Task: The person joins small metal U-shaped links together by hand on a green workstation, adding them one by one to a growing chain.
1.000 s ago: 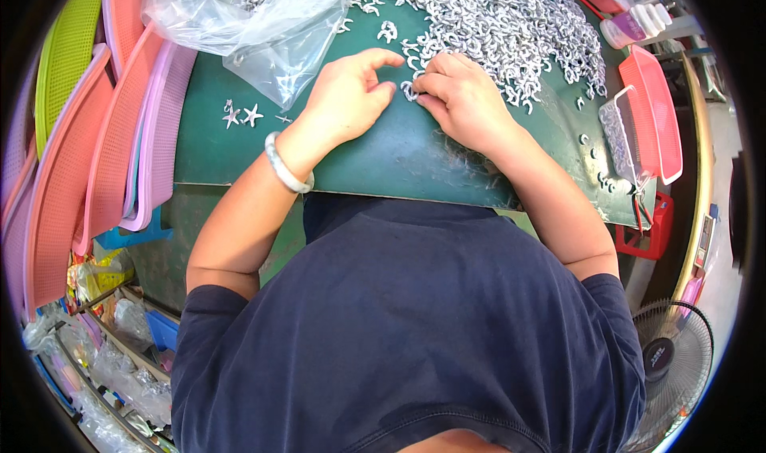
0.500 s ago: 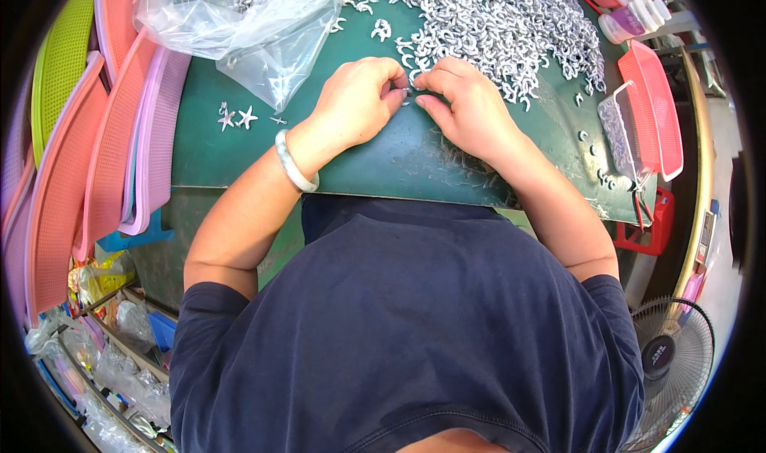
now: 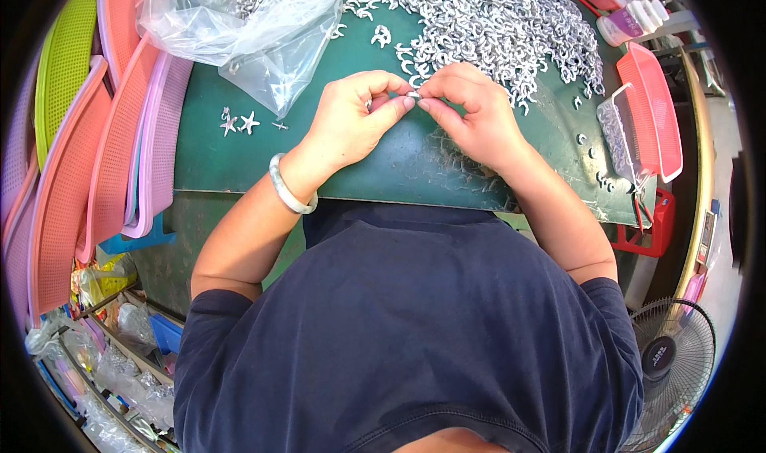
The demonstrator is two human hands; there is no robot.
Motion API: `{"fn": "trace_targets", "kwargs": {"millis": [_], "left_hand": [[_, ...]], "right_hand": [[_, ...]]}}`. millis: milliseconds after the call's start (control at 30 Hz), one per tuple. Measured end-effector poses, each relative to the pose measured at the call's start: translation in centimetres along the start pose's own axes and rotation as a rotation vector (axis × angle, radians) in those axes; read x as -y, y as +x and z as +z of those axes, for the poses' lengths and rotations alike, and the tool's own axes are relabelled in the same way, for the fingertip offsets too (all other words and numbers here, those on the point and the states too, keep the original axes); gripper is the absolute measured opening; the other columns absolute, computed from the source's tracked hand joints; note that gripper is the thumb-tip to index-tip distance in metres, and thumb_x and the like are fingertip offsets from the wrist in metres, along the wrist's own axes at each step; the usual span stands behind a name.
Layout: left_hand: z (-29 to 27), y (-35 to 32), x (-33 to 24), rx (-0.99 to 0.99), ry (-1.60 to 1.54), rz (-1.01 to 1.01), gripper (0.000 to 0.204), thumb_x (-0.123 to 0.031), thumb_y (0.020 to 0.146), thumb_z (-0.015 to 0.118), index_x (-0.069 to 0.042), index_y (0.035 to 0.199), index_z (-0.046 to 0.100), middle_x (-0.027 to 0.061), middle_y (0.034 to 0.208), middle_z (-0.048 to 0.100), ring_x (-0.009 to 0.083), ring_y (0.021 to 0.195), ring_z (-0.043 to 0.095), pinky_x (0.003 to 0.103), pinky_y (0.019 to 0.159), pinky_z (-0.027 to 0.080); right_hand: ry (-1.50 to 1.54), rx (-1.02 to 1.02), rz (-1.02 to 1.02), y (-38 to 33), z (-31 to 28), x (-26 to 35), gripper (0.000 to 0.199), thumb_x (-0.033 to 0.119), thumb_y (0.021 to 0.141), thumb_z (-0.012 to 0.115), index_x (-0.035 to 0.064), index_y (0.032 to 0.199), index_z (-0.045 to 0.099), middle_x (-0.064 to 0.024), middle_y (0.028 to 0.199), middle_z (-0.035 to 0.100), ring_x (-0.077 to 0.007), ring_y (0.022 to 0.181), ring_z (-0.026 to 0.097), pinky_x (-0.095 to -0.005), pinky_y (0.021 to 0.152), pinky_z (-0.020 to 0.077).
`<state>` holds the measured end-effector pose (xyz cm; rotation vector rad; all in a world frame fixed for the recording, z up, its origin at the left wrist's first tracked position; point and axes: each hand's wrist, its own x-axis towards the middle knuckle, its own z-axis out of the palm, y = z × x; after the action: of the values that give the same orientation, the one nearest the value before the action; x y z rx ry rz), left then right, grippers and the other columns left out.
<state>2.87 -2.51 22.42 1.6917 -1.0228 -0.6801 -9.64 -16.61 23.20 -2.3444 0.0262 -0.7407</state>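
Note:
Just in front of a heap of small silvery crescent-shaped pieces (image 3: pixel 495 34), both hands meet fingertip to fingertip. My left hand (image 3: pixel 357 118), a pale bangle (image 3: pixel 289 188) on its wrist, pinches one end of a small silvery piece (image 3: pixel 413 95). At its other end my right hand (image 3: pixel 477 116) is closed, thumb against index finger. Most of that piece is hidden by the fingertips; it looks like one of the crescents. Several star-shaped metal pieces (image 3: pixel 250 122) lie to the left of my left hand on the green tabletop (image 3: pixel 359 178).
A clear plastic bag (image 3: pixel 275 62) lies at the back left. Stacked pink, purple and green baskets (image 3: pixel 68 190) line the left side. On the right are a clear tray of small pieces (image 3: pixel 616 138), a red basket (image 3: pixel 656 118) and white bottles (image 3: pixel 626 24). A fan (image 3: pixel 666 365) stands at lower right.
Both hands have come slightly nearer to me and closed together at the fingertips. The small silvery piece now shows between them, lifted off the tabletop.

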Motion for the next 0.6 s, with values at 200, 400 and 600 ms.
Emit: {"fn": "trace_targets", "kwargs": {"millis": [200,400,600], "left_hand": [[0.1,0.0,0.4,-0.037,-0.015,0.126,0.016,-0.008,0.079,0.066,-0.003,0.095,0.066,0.0,0.077,0.06,0.0047,0.066,0.049,0.02,0.062,0.042],[-0.2,0.1,-0.1,-0.01,0.055,-0.017,0.02,-0.008,0.079,0.065,-0.005,0.099,0.065,-0.0019,0.067,0.056,0.0048,0.063,0.048,0.021,0.062,0.042],[-1.3,0.0,-0.4,0.06,0.437,0.029,0.024,-0.014,0.076,0.066,-0.007,0.099,0.065,0.0021,0.06,0.047,0.0103,0.054,0.044,0.026,0.052,0.039]], "right_hand": [[-0.131,0.001,-0.103,0.1,-0.2,0.7,0.011,0.007,0.069,0.067,0.007,0.078,0.061,-0.0066,0.079,0.059,-0.0239,0.076,0.057,-0.0337,0.064,0.0472],[-0.212,-0.018,-0.088,-0.4,-1.5,0.9,0.01,0.009,0.069,0.067,0.0067,0.077,0.06,-0.0067,0.078,0.057,-0.0258,0.075,0.056,-0.036,0.065,0.0462],[-0.585,-0.059,0.254,-5.5,-9.3,-1.6,0.007,0.008,0.072,0.064,0.0053,0.077,0.059,-0.0089,0.074,0.056,-0.0282,0.073,0.056,-0.0376,0.064,0.044]]}}
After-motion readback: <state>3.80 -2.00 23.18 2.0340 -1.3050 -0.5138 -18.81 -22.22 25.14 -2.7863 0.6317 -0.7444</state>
